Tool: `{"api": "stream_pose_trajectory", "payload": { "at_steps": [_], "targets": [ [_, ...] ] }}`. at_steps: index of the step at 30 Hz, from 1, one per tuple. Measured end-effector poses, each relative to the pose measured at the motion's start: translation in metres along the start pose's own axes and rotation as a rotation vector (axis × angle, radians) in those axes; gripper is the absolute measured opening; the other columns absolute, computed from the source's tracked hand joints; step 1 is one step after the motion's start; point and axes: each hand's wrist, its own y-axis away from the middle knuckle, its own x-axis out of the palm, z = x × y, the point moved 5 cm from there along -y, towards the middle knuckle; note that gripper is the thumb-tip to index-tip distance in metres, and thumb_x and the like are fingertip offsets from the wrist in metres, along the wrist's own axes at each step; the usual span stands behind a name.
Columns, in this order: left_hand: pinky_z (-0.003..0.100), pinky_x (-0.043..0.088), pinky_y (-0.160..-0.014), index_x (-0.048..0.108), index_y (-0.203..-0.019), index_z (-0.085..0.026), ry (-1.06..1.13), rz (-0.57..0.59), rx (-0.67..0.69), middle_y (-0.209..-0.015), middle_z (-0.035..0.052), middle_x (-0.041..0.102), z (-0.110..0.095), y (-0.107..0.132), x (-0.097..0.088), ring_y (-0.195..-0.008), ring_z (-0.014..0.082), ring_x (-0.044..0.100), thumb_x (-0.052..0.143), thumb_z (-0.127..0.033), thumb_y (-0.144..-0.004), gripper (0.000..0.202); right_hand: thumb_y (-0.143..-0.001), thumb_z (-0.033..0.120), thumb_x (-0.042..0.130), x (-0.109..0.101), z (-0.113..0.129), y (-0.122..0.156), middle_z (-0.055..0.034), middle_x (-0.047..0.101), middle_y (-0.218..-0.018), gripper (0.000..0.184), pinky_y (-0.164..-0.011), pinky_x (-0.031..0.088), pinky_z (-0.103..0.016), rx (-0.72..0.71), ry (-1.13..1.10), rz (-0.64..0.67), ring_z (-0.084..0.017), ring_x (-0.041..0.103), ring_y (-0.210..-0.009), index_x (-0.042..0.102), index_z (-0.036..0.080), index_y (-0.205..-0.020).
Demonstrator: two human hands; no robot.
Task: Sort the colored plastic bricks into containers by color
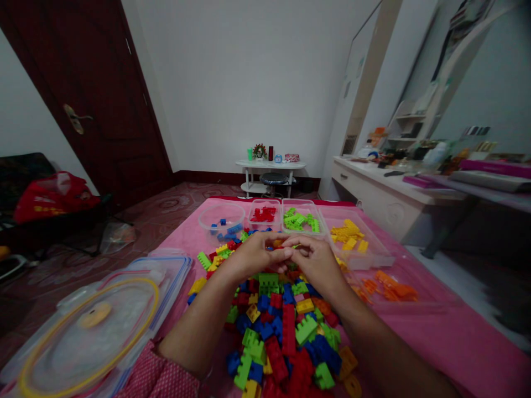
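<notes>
Pink tabletop (468, 342): hands (258, 255) curled inward, meeting over brick pile (289, 326).

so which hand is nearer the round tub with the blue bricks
Left. The left hand is right of the round tub and closer to the camera; the right hand is farther right.

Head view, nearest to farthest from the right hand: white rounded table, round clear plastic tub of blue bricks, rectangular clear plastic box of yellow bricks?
1. Box of yellow bricks, just right of the right hand.
2. Tub of blue bricks, ahead and left.
3. White table, by the far wall.
</notes>
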Motion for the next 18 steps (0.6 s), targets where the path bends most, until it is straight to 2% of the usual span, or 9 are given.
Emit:
{"api": "stream_pose_trajectory", "payload": {
  "at_steps": [3,6,8,10,12,14,18],
  "targets": [
    [0.025,0.051,-0.057,0.054,-0.122,-0.017,0.005,-0.002,0.002,-0.082,0.0047,0.064,0.0041,-0.0023,-0.0046,-0.058,0.0108,0.061,0.069,-0.03,-0.071,0.054,-0.075,0.029,0.055,0.0001,0.003,-0.0003,-0.0029,0.068,-0.072,0.019,-0.064,0.052,-0.028,0.022,-0.089,0.04,-0.016,0.065,-0.066,0.064,0.016,-0.085],
    [0.026,0.05,-0.053,0.046,-0.127,-0.016,-0.05,-0.053,-0.018,-0.075,0.0026,0.063,0.0047,-0.0025,-0.0088,-0.053,0.0113,0.059,0.067,-0.026,-0.071,0.061,-0.076,0.03,0.056,-0.0033,0.004,-0.0004,-0.0005,0.064,-0.061,0.024,-0.062,0.05,-0.027,0.031,-0.064,0.007,-0.015,0.063,-0.06,0.062,0.014,-0.094],
    [0.025,0.048,-0.051,0.041,-0.128,-0.014,-0.066,-0.075,-0.026,-0.07,0.001,0.061,0.003,-0.0014,-0.0096,-0.049,0.011,0.058,0.065,-0.022,-0.07,0.064,-0.076,0.029,0.058,-0.0046,0.0026,-0.0006,-0.0008,0.064,-0.063,0.031,-0.061,0.049,-0.026,0.038,-0.031,-0.009,-0.015,0.063,-0.06,0.061,0.013,-0.102],
    [0.023,0.046,-0.05,0.038,-0.129,-0.013,-0.078,-0.067,0.003,-0.07,0.0003,0.061,0.0004,-0.0005,-0.0086,-0.049,0.0098,0.056,0.064,-0.019,-0.069,0.065,-0.075,0.031,0.058,-0.003,0.0002,-0.0008,-0.0031,0.066,-0.074,0.035,-0.059,0.049,-0.026,0.047,-0.039,0.02,-0.014,0.062,-0.061,0.06,0.014,-0.106],
    [0.02,0.043,-0.051,0.037,-0.129,-0.013,-0.102,-0.047,0.04,-0.072,0.0006,0.06,-0.0001,-0.0002,-0.0069,-0.052,0.0091,0.055,0.063,-0.018,-0.069,0.066,-0.075,0.035,0.058,0.0003,-0.002,-0.0007,-0.0053,0.066,-0.088,0.036,-0.057,0.048,-0.025,0.061,-0.074,0.069,-0.012,0.061,-0.059,0.06,0.015,-0.105],
    [0.02,0.042,-0.053,0.037,-0.13,-0.014,-0.119,-0.019,0.063,-0.076,0.0009,0.06,0.002,-0.0006,-0.0045,-0.057,0.0096,0.056,0.064,-0.018,-0.069,0.067,-0.073,0.035,0.06,0.0025,-0.0033,-0.0001,-0.0052,0.065,-0.091,0.035,-0.053,0.046,-0.024,0.088,-0.077,0.085,-0.011,0.058,-0.055,0.061,0.015,-0.102],
    [0.019,0.04,-0.055,0.038,-0.131,-0.017,-0.129,0.031,0.099,-0.073,-0.0021,0.056,0.0057,-0.0017,-0.0005,-0.061,0.0091,0.054,0.066,-0.018,-0.068,0.07,-0.068,0.03,0.064,-0.0038,0.004,0.0016,-0.0006,0.062,-0.072,0.028,-0.038,0.03,-0.019,0.059,0.037,-0.055,-0.005,0.038,-0.04,0.064,0.013,-0.091]
  ]
}}
